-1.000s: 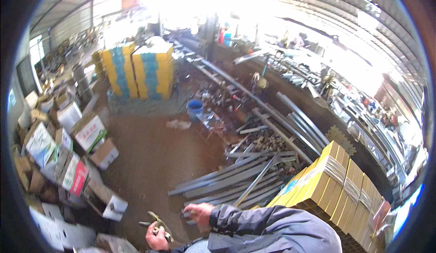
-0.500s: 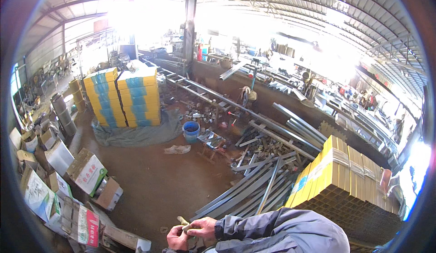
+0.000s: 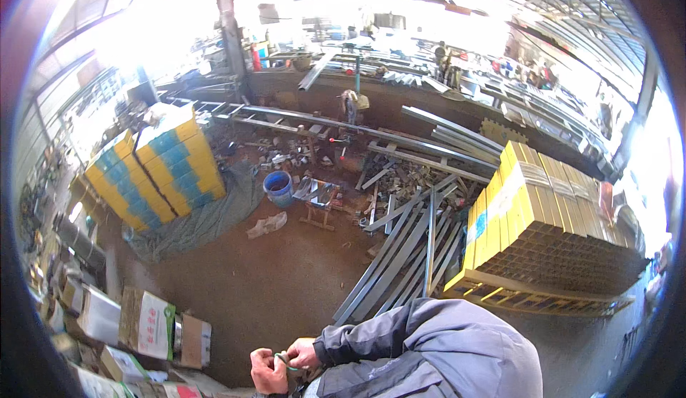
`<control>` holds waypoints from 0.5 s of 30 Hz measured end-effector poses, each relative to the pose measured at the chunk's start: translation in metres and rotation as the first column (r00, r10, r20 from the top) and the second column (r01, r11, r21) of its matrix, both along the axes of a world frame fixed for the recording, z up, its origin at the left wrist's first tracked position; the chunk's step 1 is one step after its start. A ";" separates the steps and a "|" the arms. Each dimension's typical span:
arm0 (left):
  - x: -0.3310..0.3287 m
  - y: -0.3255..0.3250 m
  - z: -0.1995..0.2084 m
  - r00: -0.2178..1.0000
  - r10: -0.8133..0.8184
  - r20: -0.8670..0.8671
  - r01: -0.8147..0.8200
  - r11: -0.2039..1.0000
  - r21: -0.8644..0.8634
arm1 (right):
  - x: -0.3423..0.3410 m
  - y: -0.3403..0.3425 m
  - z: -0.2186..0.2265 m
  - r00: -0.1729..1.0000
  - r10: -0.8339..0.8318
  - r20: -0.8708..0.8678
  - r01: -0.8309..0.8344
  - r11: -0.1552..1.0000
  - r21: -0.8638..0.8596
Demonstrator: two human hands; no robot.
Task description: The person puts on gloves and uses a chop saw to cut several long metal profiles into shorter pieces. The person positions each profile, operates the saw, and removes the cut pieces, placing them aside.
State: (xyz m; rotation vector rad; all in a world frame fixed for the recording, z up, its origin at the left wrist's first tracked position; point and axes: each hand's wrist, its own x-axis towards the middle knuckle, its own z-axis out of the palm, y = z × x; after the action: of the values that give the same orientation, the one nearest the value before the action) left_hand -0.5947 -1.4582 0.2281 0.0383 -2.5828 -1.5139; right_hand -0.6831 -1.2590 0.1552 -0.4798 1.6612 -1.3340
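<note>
My left hand [image 3: 267, 373] and my right hand [image 3: 304, 354] are close together at the lower middle, in front of my body. The fingers of both are closed in a pinch on a thin green strip [image 3: 289, 366], which bends between them. Most of what they grip is hidden behind the fingers, so its kind cannot be made out. My right arm, in a grey jacket sleeve, reaches in from the lower right. Of the left arm hardly anything shows.
Long metal profiles [image 3: 390, 261] lie on the floor ahead. A stack of yellow-wrapped tubes [image 3: 532, 216] stands on the right, bundled yellow boxes [image 3: 182, 162] at the left. A blue bucket [image 3: 279, 188] is mid-floor, cardboard cartons [image 3: 147, 323] are at lower left.
The view has swung to the right and downward. The beige piece that stuck up above my fingers no longer shows, and a green strip now shows between my hands.
</note>
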 end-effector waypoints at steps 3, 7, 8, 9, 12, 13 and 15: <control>-0.080 -0.022 -0.015 0.994 -0.104 0.034 0.096 0.977 0.189 | -0.061 -0.025 -0.026 0.994 -0.002 0.110 0.024 0.980 -0.196; -0.186 -0.047 -0.012 0.971 -0.193 0.143 0.153 0.956 0.251 | -0.160 -0.053 -0.041 0.996 -0.060 0.064 0.079 0.934 -0.348; -0.209 -0.053 -0.005 0.973 -0.195 0.125 0.170 0.967 0.190 | -0.184 -0.057 -0.043 0.995 -0.075 0.061 0.091 0.936 -0.340; -0.232 -0.057 0.004 0.975 -0.197 0.104 0.182 0.974 0.133 | -0.209 -0.059 -0.042 0.994 -0.040 0.105 0.073 0.940 -0.333; -0.293 -0.062 0.032 0.924 -0.381 -0.034 0.375 0.882 0.286 | -0.282 -0.051 -0.031 0.980 -0.180 -0.086 0.179 0.984 -0.029; -0.321 -0.073 0.042 0.826 -0.540 0.160 0.479 0.823 0.305 | -0.296 -0.048 -0.026 0.956 -0.279 -0.089 0.272 0.958 -0.085; -0.368 -0.077 0.045 0.808 -0.589 0.011 0.589 0.808 -0.032 | -0.324 -0.036 -0.012 0.922 -0.385 -0.026 0.381 0.919 -0.099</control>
State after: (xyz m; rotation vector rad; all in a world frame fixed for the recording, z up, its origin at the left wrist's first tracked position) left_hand -0.9623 -1.5354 0.2734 -0.8489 -2.7625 -1.6222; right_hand -1.0071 -1.2955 0.1432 -0.2427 1.7987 -1.7021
